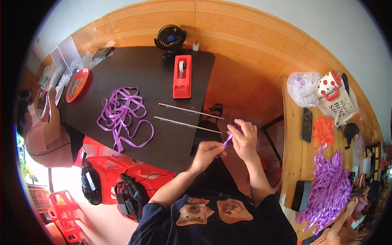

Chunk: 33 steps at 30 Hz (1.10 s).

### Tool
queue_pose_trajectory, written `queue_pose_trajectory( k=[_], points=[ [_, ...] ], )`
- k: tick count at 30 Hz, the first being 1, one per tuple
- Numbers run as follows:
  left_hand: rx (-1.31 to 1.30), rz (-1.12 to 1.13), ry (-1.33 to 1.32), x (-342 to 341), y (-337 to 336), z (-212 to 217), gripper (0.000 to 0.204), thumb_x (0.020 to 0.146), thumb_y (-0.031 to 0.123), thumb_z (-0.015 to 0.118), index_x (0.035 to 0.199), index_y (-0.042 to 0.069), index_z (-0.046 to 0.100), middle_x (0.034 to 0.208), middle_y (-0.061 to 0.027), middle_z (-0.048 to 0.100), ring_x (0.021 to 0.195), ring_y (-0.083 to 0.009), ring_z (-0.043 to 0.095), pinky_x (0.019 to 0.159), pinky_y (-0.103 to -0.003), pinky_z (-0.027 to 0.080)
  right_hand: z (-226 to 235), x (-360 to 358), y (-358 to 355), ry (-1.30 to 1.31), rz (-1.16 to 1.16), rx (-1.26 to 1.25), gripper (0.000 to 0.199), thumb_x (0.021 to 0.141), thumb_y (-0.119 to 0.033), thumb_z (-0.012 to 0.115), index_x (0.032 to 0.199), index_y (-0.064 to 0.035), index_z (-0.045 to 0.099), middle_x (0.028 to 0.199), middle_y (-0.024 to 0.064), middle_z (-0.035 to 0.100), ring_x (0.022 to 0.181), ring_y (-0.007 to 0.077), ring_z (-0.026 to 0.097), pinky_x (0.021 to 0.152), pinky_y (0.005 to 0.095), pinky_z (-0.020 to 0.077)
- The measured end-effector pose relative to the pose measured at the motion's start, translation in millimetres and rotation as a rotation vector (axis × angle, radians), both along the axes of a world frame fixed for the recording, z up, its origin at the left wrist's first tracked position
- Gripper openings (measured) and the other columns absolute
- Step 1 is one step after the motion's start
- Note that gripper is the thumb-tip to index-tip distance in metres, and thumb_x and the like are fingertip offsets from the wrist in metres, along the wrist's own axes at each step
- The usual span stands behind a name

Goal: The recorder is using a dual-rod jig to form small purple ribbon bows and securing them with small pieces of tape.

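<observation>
Roughly left to right: a seated person in a pink top [38,141] is seen at the far left beside a red plate [76,84] on the dark table [163,134]. A loose tangle of purple ribbon [121,115] is spread on the table, then a red tape dispenser [182,76] with a small black fan [170,37] behind it, and two thin sticks [188,117] laid near the table edge. Just past that edge the left hand [208,153] is pinched narrow on one end of a short purple ribbon piece [228,139]; the right hand [244,141] is closed on its other end, a ring on one finger. The piece is held in the air between both hands, above the lap, and seems to be pressed against clear film, though that is too blurred to confirm. The step in hand is judged as folding or forming this ribbon piece; the next move calls for steady fingertip tension and a tight pinch. Further right a wooden bench [292,163] carries a white plastic bag [303,87], a dark phone [307,124], an orange bundle [324,130] and a big pile of purple ribbons [328,192]. Red stools [110,169] stand on the floor; walls are wood-panelled.
</observation>
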<state>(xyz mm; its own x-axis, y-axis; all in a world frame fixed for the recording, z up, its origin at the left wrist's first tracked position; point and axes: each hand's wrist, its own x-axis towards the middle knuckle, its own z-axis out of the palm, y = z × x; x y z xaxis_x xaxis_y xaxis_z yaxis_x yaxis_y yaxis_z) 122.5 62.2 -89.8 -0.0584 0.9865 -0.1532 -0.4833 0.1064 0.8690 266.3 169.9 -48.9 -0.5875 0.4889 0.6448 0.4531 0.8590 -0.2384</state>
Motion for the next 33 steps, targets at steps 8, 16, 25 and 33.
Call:
queue_pose_trajectory(
  k=[8,16,25,33],
  points=[
    [0.157,0.223,0.019,-2.4,29.9,-20.0,0.016,0.093,0.009,0.058,0.1,-0.003,0.066,0.082,-0.0086,0.068,0.075,-0.0129,0.064,0.073,-0.025,0.05,2.1,-32.9,52.1,0.01,0.04,0.144,0.034,0.07,-0.009,0.072,0.104,-0.0095,0.067,0.11,0.0094,0.058,0.088,0.0251,0.056,0.07,0.0369,0.0383],
    [0.159,0.545,0.089,-11.5,50.5,-36.1,0.018,0.095,0.011,0.056,0.108,0.0,0.061,0.089,-0.0087,0.068,0.082,-0.016,0.065,0.079,-0.029,0.051,-9.0,-78.2,77.1,0.102,0.169,0.094,0.032,0.071,-0.014,0.075,0.102,-0.011,0.067,0.105,0.0079,0.059,0.085,0.0235,0.057,0.068,0.0361,0.0392],
    [0.129,0.487,-0.017,-3.2,35.0,-35.4,0.018,0.096,0.012,0.055,0.106,-0.001,0.062,0.089,-0.0072,0.068,0.083,-0.0123,0.063,0.079,-0.026,0.048,-57.1,-84.5,52.3,0.071,0.148,-0.102,0.029,0.072,-0.018,0.068,0.1,-0.0102,0.068,0.1,0.0073,0.059,0.089,0.0264,0.056,0.069,0.0383,0.0376],
    [-0.078,0.376,-0.007,12.9,-31.2,-19.5,0.016,0.095,0.012,0.056,0.1,-0.001,0.065,0.088,-0.009,0.069,0.078,-0.0126,0.063,0.074,-0.025,0.049,-74.2,-44.4,-15.6,-0.006,0.103,-0.27,0.021,0.078,-0.016,0.065,0.098,-0.0098,0.07,0.099,0.0063,0.061,0.092,0.0256,0.055,0.073,0.0375,0.0369]
  ],
)
